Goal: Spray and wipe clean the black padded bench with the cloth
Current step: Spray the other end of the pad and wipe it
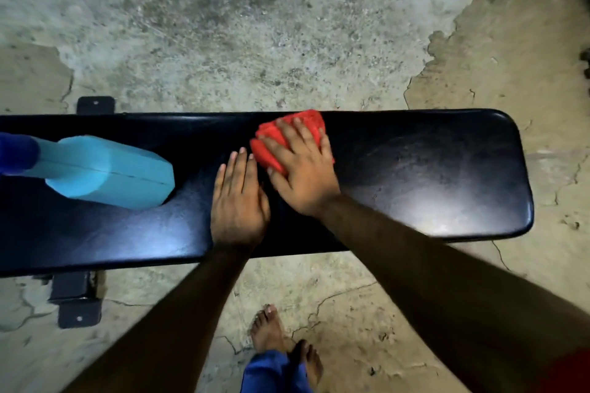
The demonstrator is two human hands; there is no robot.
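The wiping step was in hand. The right hand (300, 169) lay spread, fingers straight, pressing a folded red cloth (289, 137) onto the long black padded counter (431, 169), near its far edge at mid-length. Just beside the cloth, the left hand (238, 201) rested flat and open on the padding, holding nothing. A light-blue plastic spray bottle (108, 169) with a dark-blue cap lay on its side well left of the cloth. Next, likely, a firm sweep toward the counter's rounded right end, keeping the cloth flat.
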